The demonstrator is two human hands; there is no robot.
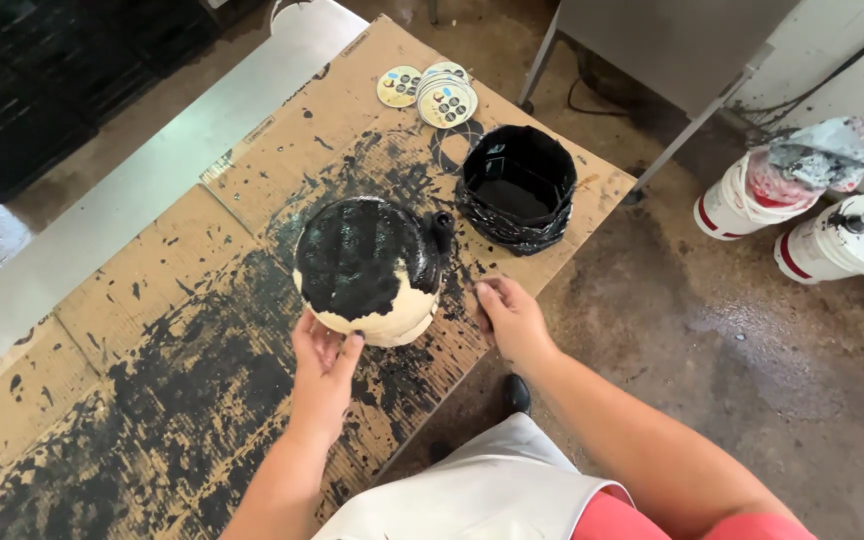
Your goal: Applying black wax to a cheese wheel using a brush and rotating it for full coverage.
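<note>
Head view shows the left hand (pixel 324 372) with fingers spread against the near rim of a round, half-blackened pot (pixel 370 268), steadying it on the paint-spattered cardboard surface (pixel 132 330), while the right hand (pixel 512 318) rests open beside it, the black paint tub (pixel 515 188) beyond.

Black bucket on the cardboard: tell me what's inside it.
The black bucket stands open. Inside shows a dark, flat surface low down, probably black paint like its smeared walls. How deep it goes is hidden, and no brush or tool shows inside.
</note>
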